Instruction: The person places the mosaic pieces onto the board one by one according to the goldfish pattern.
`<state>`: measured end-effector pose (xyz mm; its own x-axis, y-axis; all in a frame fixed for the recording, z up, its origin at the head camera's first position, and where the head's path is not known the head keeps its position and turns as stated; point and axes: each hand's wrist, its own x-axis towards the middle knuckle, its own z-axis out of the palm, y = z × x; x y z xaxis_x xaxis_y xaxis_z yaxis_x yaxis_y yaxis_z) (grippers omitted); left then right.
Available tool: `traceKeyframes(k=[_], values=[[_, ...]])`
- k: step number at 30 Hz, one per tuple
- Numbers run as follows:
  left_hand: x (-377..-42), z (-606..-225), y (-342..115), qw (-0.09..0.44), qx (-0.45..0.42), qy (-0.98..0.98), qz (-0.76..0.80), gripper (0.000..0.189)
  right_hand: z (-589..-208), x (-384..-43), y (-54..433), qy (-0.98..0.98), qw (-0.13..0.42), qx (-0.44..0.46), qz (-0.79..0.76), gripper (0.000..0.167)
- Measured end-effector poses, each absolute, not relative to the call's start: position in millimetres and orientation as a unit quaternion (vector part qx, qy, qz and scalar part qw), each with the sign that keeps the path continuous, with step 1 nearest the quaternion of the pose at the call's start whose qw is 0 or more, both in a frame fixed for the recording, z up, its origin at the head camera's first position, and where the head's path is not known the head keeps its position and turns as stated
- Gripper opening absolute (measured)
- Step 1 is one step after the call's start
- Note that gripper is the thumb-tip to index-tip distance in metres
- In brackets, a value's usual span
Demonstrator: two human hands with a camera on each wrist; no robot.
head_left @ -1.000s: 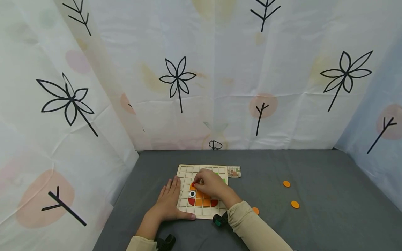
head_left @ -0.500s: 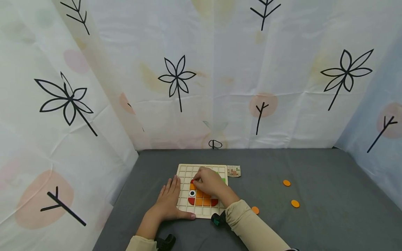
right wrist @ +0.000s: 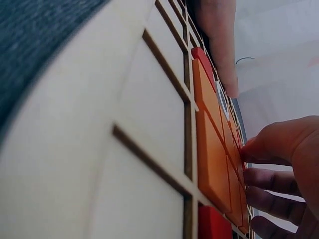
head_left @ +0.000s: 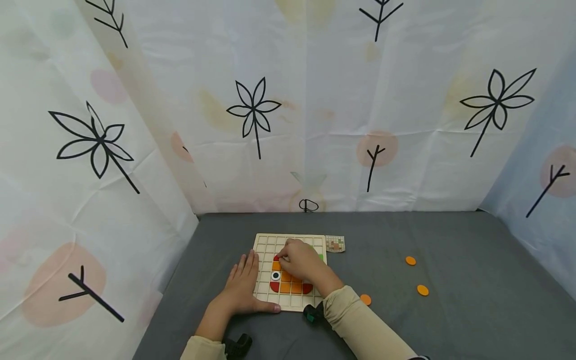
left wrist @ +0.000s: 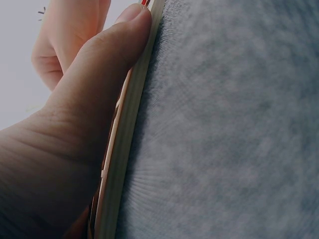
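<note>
A pale wooden grid board (head_left: 265, 245) lies on the grey cloth, partly filled with orange, red and green pieces and a round eye piece (head_left: 276, 275). My left hand (head_left: 243, 285) rests along its left side with fingers extended; in the left wrist view the thumb (left wrist: 107, 55) lies along the board's edge. Over the upper middle, my right hand (head_left: 303, 260) bends its fingers and pinches a small red piece (head_left: 276, 258) at its cell above the orange ones. In the right wrist view, thumb and fingertips (right wrist: 254, 149) meet the board beyond the orange pieces (right wrist: 212, 154).
A small patterned card (head_left: 335, 243) lies against the board's upper right side. Three orange discs sit on the cloth to the right, one disc (head_left: 365, 299) close to the right sleeve (head_left: 360, 320). A printed white curtain (head_left: 306, 100) stands behind.
My right hand has shifted slightly, and the red piece, earlier mostly under its fingertips, now shows more beside them above the orange piece. The left hand stays in place.
</note>
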<state>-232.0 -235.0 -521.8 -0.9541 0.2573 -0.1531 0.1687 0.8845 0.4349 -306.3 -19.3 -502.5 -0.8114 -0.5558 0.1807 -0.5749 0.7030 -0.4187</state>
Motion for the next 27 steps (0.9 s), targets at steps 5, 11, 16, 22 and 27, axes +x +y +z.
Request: traceKeyframes(k=[5, 11, 16, 22, 27], values=[[-232.6, -522.8, -236.1, 0.098, 0.115, 0.963, 0.222, 0.158, -500.9, -304.5, -15.7, -0.917, 0.003, 0.313, 0.247, 0.021], [-233.0, -521.9, -235.9, 0.099, 0.115, 0.965, 0.213, 0.157, -501.7, -302.2, -8.4, -0.901, -0.01, 0.326, 0.286, 0.02], [-232.7, -521.3, -234.9, 0.102, 0.115, 0.967, 0.205, 0.156, -502.3, -300.8, 1.1, -0.886, -0.024, 0.336, 0.318, 0.017], [-233.6, -522.9, -234.9, 0.101, 0.114, 0.965, 0.213, 0.158, -500.7, -298.3, 23.6, -0.859, -0.04, 0.342, 0.379, 0.016], [-235.4, -529.5, -236.5, 0.1, 0.109, 0.965, 0.215, 0.162, -490.7, -290.1, 52.9, -0.845, -0.023, 0.347, 0.406, 0.015]])
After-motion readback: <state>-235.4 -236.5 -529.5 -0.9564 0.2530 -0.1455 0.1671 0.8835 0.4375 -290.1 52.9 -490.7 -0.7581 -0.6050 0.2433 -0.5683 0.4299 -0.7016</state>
